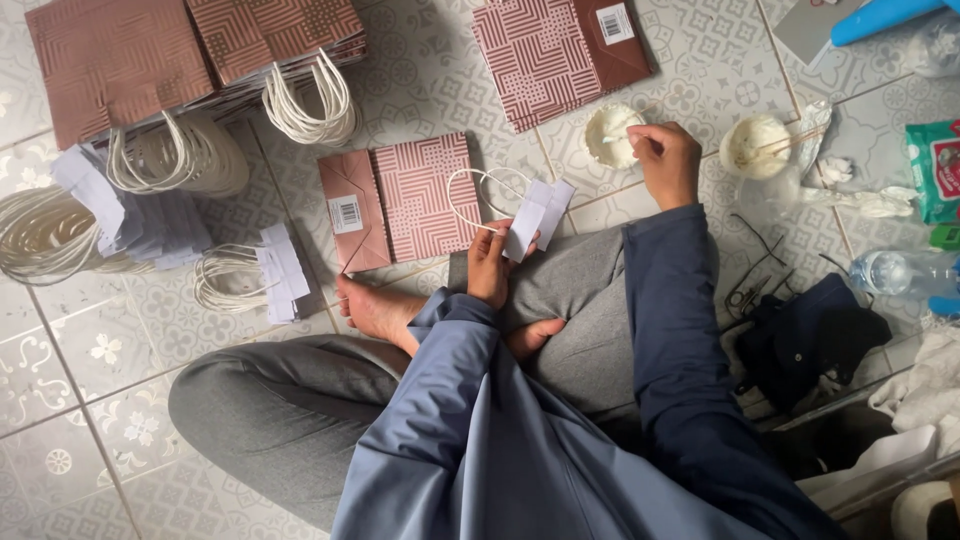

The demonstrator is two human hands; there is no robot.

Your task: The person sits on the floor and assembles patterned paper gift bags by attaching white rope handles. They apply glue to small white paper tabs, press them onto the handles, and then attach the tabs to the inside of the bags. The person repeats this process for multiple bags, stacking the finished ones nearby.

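As the left hand (490, 265) holds it, white folded paper strip (538, 215), looped cord handle (478, 195).

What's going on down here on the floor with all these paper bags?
A person sits cross-legged on the tiled floor. The left hand holds a folded white paper strip with a white cord handle attached. The right hand dips a thin stick into a small bowl of white paste. A flat pink patterned bag lies in front, with stacks of bags and spare handles beyond.
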